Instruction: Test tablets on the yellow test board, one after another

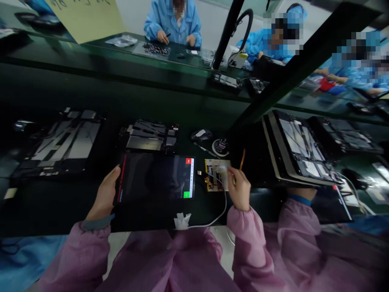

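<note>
A tablet [154,176] with a lit, mostly black screen lies flat before me; red text runs along its left side, with red and green blocks on the right. My left hand [105,192] grips the tablet's left edge, thumb on top. My right hand [240,186] is closed at the right edge of a small circuit board [216,166] with a yellow border; what its fingers pinch is hidden. A thin orange stick [242,159] rises just behind that hand; whether it is held cannot be told. A white cable [225,207] curves from the board to white tape [182,220] on the bench edge.
Opened tablets [65,140] lie at left, another opened unit [152,136] behind the screen. A mouse [201,135] and a round coil [220,147] sit farther back. Stacked trays [273,150] hold tablet parts at right, beside a neighbour's arm [299,213]. A dark post slants overhead.
</note>
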Tool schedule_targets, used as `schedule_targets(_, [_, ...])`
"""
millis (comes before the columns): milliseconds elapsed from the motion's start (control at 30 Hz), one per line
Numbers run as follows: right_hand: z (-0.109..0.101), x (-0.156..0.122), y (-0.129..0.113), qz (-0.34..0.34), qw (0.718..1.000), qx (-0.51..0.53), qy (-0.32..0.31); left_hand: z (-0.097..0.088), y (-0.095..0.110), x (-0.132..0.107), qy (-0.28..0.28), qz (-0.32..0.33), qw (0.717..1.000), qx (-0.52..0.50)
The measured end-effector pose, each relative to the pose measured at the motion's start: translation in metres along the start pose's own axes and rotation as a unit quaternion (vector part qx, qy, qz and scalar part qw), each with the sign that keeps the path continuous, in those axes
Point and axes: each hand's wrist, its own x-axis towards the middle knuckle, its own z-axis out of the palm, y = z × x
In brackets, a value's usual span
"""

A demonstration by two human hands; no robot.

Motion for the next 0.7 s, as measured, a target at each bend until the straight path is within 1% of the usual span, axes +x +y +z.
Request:
schedule_targets(100, [0.022,0.007,0.02,-0.019,0.997,-0.043,-0.054,0.005,0.005,-0.005,0.024,-0.002,1.0,-0.013])
schedule_targets(167, [0.032,0.008,0.024,-0.028,0.995,-0.075,-0.06,0.006,0.007,-0.007,0.033,-0.007,0.999,-0.011])
schedule_targets(233, [0.036,0.007,0.024,-0.036,0.993,-0.098,-0.056,0.006,0.007,-0.008,0.022,-0.013,1.0,-0.013])
schedule_targets(400, [0.035,0.005,0.02,-0.051,0.987,-0.143,-0.058,0.003,0.004,-0.005,-0.006,-0.009,1.0,-0.014])
schedule_targets(467, [0.035,0.007,0.021,-0.049,0.987,-0.142,-0.056,0.002,0.003,-0.004,-0.017,-0.008,1.0,-0.016])
schedule_targets(500, [0.034,0.008,0.021,-0.045,0.989,-0.132,-0.053,0.002,0.002,-0.003,-0.014,-0.008,1.0,-0.015])
schedule_targets(600, [0.027,0.008,0.015,-0.028,0.996,-0.083,-0.025,0.002,0.002,-0.003,0.028,-0.001,1.0,0.009])
schedule_targets(667, [0.018,0.001,0.003,-0.033,0.998,-0.052,0.0,0.003,0.004,-0.004,0.041,0.011,0.998,0.054])
schedule_targets(700, [0.013,-0.005,-0.006,-0.046,0.998,-0.033,0.001,0.003,0.005,-0.005,0.041,0.02,0.995,0.089])
